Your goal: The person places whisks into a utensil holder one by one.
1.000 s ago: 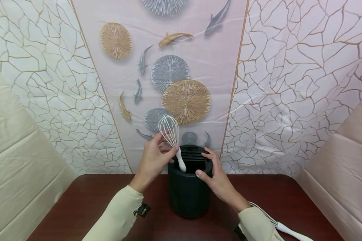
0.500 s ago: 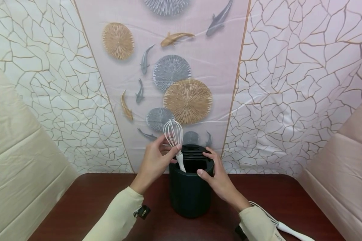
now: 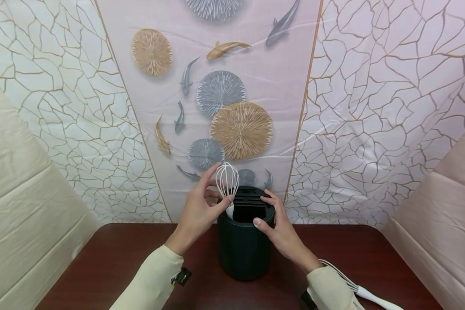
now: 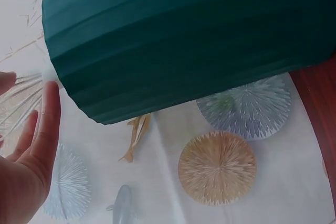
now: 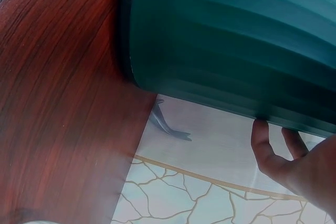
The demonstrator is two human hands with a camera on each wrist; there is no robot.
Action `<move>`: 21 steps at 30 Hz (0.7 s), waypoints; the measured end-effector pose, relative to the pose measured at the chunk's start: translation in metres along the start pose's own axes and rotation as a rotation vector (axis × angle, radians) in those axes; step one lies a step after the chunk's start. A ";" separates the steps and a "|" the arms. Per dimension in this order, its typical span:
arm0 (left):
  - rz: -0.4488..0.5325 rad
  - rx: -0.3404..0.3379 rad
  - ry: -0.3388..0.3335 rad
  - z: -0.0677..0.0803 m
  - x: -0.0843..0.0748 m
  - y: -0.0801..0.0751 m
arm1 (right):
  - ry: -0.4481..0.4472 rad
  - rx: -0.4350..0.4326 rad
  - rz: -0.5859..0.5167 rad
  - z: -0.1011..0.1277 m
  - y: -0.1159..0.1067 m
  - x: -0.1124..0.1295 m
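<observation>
Partway inside fluted canister (image 3: 245, 254) | bulbous wire whisk (image 3: 227, 178) | left fingers (image 3: 209, 174) holding

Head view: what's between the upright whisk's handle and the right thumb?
Dark opening and front rim of the holder; head view shows nothing else there.

The dark red table (image 3: 112, 262) bears 2 things: a green pot (image 3: 244, 254), upright, and, towards its 4 o'clock, a whisk (image 3: 373, 296) lying down.

Whisk handle (image 3: 230, 211) (partly) hidden, 2nd whisk (image 3: 366, 294) cropped
</observation>
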State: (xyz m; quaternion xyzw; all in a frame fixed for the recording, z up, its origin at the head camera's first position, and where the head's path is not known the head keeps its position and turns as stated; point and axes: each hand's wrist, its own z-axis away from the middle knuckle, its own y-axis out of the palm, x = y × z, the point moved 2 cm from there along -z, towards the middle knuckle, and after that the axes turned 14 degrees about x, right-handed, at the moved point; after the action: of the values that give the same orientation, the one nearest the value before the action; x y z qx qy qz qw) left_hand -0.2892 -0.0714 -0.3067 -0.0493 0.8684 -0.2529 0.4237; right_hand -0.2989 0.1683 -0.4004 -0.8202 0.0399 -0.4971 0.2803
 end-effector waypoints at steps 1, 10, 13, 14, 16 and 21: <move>-0.007 0.001 0.008 0.001 0.001 0.000 | -0.003 0.000 -0.004 0.000 0.000 0.000; 0.050 -0.028 0.062 0.007 0.005 0.000 | -0.014 -0.004 -0.001 0.000 0.001 0.003; 0.036 -0.033 0.086 0.008 0.004 0.000 | -0.004 -0.003 0.003 0.001 0.000 0.003; 0.029 -0.033 0.089 0.008 0.004 0.000 | 0.000 -0.003 0.003 0.001 0.000 0.003; 0.013 -0.035 0.085 0.007 0.003 -0.001 | 0.003 -0.002 0.003 0.001 -0.001 0.003; 0.004 -0.017 0.053 0.007 0.002 -0.001 | 0.010 0.006 0.005 0.000 0.000 0.004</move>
State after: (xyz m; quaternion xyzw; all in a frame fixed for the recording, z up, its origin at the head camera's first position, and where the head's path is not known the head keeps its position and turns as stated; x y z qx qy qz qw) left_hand -0.2856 -0.0761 -0.3112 -0.0447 0.8816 -0.2458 0.4004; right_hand -0.2971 0.1674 -0.3975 -0.8169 0.0420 -0.5005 0.2836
